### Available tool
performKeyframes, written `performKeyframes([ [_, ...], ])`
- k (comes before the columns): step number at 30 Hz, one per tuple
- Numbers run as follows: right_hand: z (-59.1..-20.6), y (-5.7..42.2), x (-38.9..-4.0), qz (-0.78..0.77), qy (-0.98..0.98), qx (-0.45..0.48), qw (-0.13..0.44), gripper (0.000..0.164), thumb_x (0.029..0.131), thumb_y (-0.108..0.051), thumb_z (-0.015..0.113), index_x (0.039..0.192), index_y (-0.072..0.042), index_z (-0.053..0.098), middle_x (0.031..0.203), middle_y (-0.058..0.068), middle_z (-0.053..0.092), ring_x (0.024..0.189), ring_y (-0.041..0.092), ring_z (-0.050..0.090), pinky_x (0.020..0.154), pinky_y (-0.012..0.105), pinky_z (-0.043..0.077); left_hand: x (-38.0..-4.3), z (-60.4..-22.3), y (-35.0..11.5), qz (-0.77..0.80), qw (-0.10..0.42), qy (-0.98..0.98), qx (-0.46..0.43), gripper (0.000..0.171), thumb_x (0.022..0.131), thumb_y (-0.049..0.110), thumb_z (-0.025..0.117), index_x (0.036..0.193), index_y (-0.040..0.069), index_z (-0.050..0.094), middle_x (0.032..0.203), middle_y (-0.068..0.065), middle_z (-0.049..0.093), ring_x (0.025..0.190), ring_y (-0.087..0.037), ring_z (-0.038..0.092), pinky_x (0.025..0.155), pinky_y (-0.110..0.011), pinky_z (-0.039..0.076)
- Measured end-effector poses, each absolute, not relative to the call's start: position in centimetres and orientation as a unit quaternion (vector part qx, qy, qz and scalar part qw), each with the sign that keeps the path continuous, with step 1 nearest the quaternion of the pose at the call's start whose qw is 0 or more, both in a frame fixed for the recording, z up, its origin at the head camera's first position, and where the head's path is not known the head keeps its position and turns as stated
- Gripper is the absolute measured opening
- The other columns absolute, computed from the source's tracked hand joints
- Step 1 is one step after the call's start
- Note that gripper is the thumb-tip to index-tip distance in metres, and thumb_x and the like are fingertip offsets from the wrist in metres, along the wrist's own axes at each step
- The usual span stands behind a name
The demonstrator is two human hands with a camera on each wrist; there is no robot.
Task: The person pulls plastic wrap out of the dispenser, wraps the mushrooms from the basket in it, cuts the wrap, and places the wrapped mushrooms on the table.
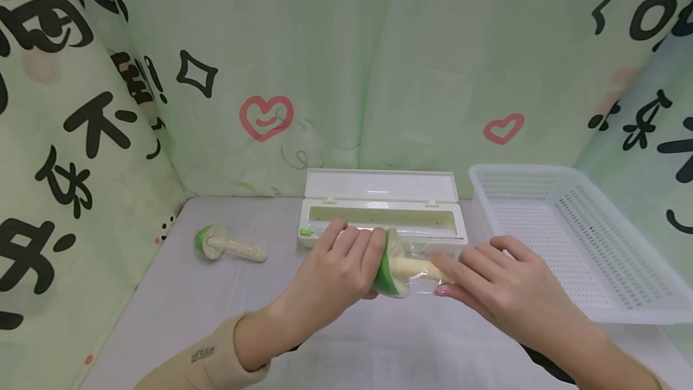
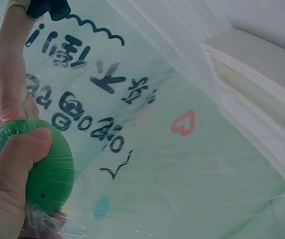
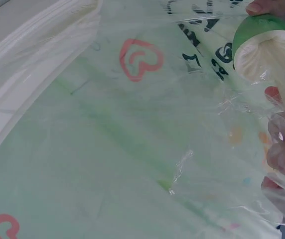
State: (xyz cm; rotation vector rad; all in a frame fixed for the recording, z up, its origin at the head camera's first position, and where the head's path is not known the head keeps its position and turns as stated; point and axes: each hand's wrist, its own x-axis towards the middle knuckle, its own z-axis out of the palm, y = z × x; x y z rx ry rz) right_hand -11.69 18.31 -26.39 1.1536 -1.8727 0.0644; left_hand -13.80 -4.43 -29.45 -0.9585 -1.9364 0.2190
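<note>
A toy mushroom (image 1: 414, 268) with a green cap and a cream stem lies sideways between both hands, wrapped in clear cling film. My left hand (image 1: 343, 260) grips it by the cap; the left wrist view has the thumb pressed on the green cap (image 2: 53, 174). At the stem's far end, my right hand (image 1: 500, 284) pinches the stem and the film around it. Loose film crosses the right wrist view in front of the pale stem (image 3: 277, 64). A second toy mushroom (image 1: 233, 247), film around its stem, rests on the table at left.
Behind the hands stands a white cling film dispenser (image 1: 381, 186), its lid raised, with a roll inside. A white perforated basket (image 1: 585, 312) sits at right. Printed green curtains (image 1: 411, 77) enclose the white table (image 1: 178, 324) at the back and sides.
</note>
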Motion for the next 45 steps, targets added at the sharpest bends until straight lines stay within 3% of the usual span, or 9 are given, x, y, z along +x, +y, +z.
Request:
performKeyframes([
  [10,-28.6,18.4,-11.5,0.016,-0.728,0.471,0.498,0.035,0.098,-0.029,0.04,0.086,-0.007,0.064,0.06,-0.002,0.044,0.049,0.013,0.037,0.051,0.035,0.041,-13.0,-31.2,-4.3,0.082,0.456,-0.793,-0.395,0.08,0.042,0.05,0.08,0.1,0.002,0.053,0.077,0.0,0.056,0.071,-0.013,0.053,0.079,-0.03,0.043],
  [17,-31.4,18.8,-11.2,0.016,-0.742,0.462,0.486,0.034,0.098,-0.03,0.04,0.088,-0.008,0.064,0.062,-0.004,0.042,0.05,0.011,0.036,0.055,0.032,0.039,-12.4,-34.0,-3.8,0.069,0.431,-0.809,-0.393,0.087,0.037,0.059,0.077,0.1,0.003,0.054,0.076,0.001,0.057,0.069,-0.013,0.052,0.076,-0.029,0.044],
  [25,-36.3,19.9,-10.9,0.061,-0.782,0.469,0.406,0.036,0.098,-0.033,0.038,0.09,-0.01,0.065,0.066,-0.007,0.046,0.054,0.01,0.043,0.059,0.028,0.041,-11.5,-38.0,-3.4,0.063,0.366,-0.839,-0.398,0.089,0.036,0.07,0.066,0.097,0.006,0.052,0.076,0.003,0.058,0.069,-0.011,0.053,0.076,-0.027,0.045],
  [32,-41.7,20.8,-11.5,0.112,-0.816,0.48,0.303,0.034,0.095,-0.039,0.041,0.094,-0.014,0.065,0.069,-0.013,0.051,0.06,0.002,0.045,0.064,0.021,0.037,-11.7,-42.0,-3.3,0.084,0.307,-0.859,-0.401,0.088,0.038,0.075,0.059,0.094,0.008,0.051,0.074,0.004,0.056,0.067,-0.01,0.052,0.073,-0.025,0.043],
  [39,-44.6,21.0,-12.3,0.119,-0.855,0.464,0.2,0.023,0.089,-0.036,0.054,0.097,-0.017,0.064,0.076,-0.014,0.058,0.066,-0.002,0.052,0.066,0.019,0.037,-12.4,-45.0,-3.1,0.106,0.252,-0.875,-0.4,0.085,0.047,0.077,0.06,0.096,0.008,0.053,0.076,0.004,0.058,0.067,-0.01,0.052,0.07,-0.025,0.043],
  [45,-45.8,20.8,-13.2,0.114,-0.88,0.447,0.114,0.02,0.088,-0.031,0.058,0.099,-0.015,0.063,0.08,-0.011,0.062,0.068,-0.002,0.054,0.064,0.024,0.041,-13.4,-46.8,-2.7,0.117,0.175,-0.898,-0.387,0.076,0.059,0.076,0.058,0.096,0.01,0.053,0.078,0.004,0.058,0.07,-0.008,0.053,0.068,-0.024,0.042],
])
